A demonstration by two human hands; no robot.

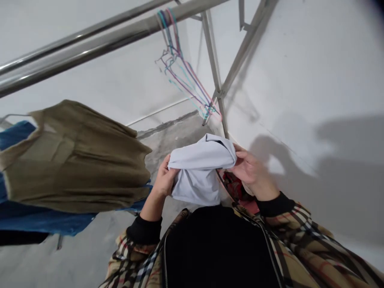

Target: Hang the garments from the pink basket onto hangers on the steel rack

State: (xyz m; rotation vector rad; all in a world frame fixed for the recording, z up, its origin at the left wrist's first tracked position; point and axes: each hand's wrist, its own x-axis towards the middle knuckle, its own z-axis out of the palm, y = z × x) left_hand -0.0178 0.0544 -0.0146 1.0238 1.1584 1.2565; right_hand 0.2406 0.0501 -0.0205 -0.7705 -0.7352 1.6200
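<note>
Left hand [163,179] and right hand [250,168] have fingers [238,158] clamped on opposite ends of a bunched pale grey garment [198,172], likely to keep it taut, below the steel clothes rail [90,42] — coloured wire hangers [183,68] hang off that rail, olive top [72,160] below it.

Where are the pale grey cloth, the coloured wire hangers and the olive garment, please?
Pale grey cloth [198,172]: head view, middle of the cloth.
Coloured wire hangers [171,40]: head view, upper wire bundle.
Olive garment [75,172]: head view, middle of fabric.
</note>
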